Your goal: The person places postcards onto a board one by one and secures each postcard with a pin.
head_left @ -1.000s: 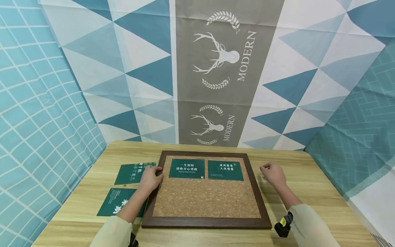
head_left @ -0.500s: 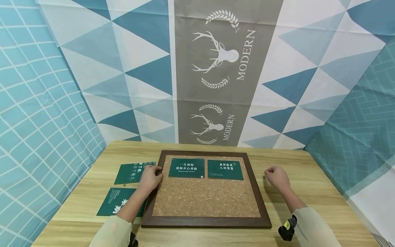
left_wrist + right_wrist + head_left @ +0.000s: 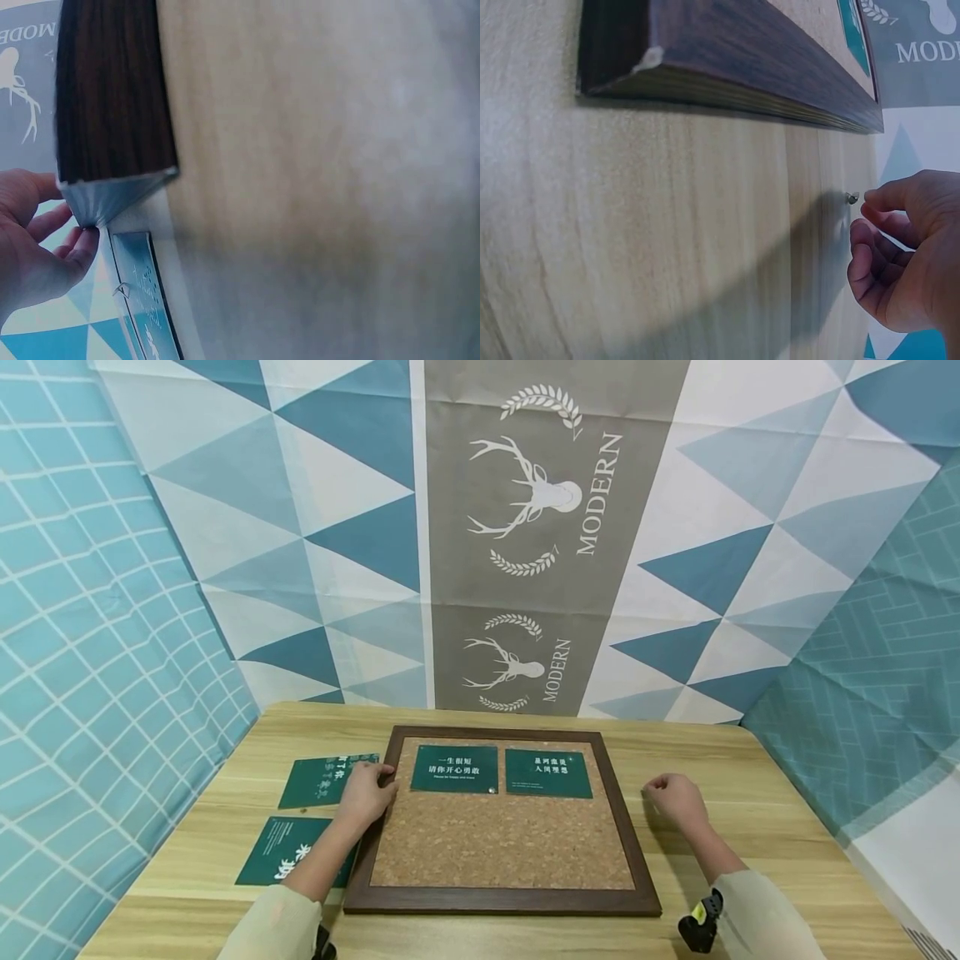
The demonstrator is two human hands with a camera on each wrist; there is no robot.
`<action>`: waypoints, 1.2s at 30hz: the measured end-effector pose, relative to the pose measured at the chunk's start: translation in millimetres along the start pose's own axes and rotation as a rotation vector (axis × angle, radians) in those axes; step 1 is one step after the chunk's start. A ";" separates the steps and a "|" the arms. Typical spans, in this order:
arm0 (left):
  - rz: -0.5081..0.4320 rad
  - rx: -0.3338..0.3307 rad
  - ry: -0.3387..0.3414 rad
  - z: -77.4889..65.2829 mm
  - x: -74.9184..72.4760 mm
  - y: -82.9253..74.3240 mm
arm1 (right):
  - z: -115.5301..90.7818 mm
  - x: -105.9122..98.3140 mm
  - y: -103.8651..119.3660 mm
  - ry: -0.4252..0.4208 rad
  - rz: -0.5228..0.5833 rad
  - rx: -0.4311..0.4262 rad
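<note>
A cork board [image 3: 510,843] in a dark brown wooden frame [image 3: 502,900] lies on the table, with two green cards with white lettering, a left one [image 3: 454,768] and a right one [image 3: 548,774], along its upper part. My left hand [image 3: 365,795] rests at the frame's left side, fingertips at its edge; in the left wrist view the fingers [image 3: 46,220] lie against the frame's side. My right hand [image 3: 677,800] is right of the board, low over the table, fingers loosely curled. A small metallic pin [image 3: 852,198] is just beyond its thumb and forefinger tips in the right wrist view.
Two more green cards lie left of the board, an upper one [image 3: 311,782] and a lower one [image 3: 277,850], both partly covered by the left hand and forearm. The light wood table [image 3: 738,793] ends at a patterned cloth backdrop [image 3: 517,560].
My right hand has moved slightly right and toward me beside the board. The left hand, the board and the cards look unmoved.
</note>
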State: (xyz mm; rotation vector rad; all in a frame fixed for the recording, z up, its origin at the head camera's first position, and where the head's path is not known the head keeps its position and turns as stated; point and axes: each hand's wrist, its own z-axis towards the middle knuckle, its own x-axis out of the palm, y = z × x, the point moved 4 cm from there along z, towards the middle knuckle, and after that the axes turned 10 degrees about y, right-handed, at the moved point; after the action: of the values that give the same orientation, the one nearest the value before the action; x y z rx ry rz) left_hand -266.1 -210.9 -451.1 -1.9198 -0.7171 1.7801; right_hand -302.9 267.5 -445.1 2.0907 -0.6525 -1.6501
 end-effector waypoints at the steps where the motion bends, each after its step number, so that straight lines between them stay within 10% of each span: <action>1: -0.001 -0.003 0.002 0.2 0.4 0.4 | -0.1 0.6 -0.1 0.003 0.000 0.000; 36: -0.006 0.004 0.005 0.1 -0.3 0.4 | 9.5 6.0 -1.0 0.021 -0.078 -0.008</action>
State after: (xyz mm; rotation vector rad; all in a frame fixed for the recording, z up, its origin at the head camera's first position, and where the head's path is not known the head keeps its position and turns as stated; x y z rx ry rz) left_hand -266.1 -211.4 -451.1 -1.9164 -0.7166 1.7713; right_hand -310.9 264.6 -452.5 2.1507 -0.5633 -1.6667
